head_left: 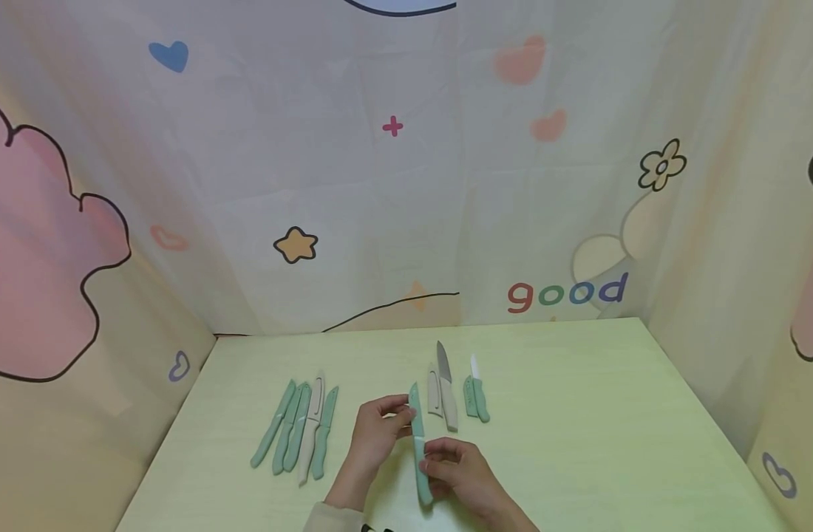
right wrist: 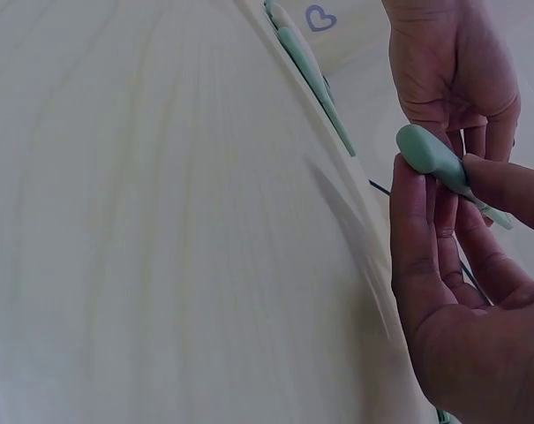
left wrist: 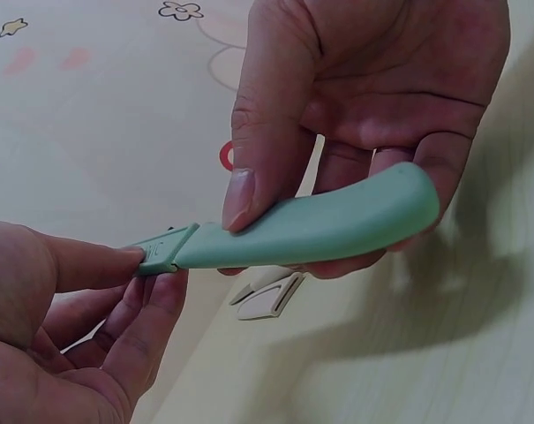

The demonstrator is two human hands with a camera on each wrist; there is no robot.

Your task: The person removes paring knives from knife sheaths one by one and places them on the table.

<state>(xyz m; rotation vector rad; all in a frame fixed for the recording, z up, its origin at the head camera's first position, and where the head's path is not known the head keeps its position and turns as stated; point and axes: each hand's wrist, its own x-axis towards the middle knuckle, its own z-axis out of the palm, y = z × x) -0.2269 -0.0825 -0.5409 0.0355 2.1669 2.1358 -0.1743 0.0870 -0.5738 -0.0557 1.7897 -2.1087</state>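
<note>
Between both hands is a green knife (head_left: pixel 419 465) in a matching green sheath (head_left: pixel 415 403), held above the table with the sheathed end pointing away. My left hand (head_left: pixel 381 432) pinches the sheath between thumb and fingers. The handle is gripped by my right hand (head_left: pixel 465 474), its thumb lying along the side in the left wrist view. In that view the sheath (left wrist: pixel 165 250) meets the handle (left wrist: pixel 319 225), and the blade is hidden. Just beyond the hands lies a bare-bladed knife with a beige handle (head_left: pixel 449 405), beside its beige sheath (head_left: pixel 434 391).
Right of those, a small green-handled knife (head_left: pixel 480 399) with a white blade lies beside its green sheath (head_left: pixel 469 397). On the left, several sheathed green knives (head_left: pixel 283 425) and a beige one (head_left: pixel 310 436) lie in a row on the pale table (head_left: pixel 579 443). A printed curtain (head_left: pixel 353 170) hangs behind.
</note>
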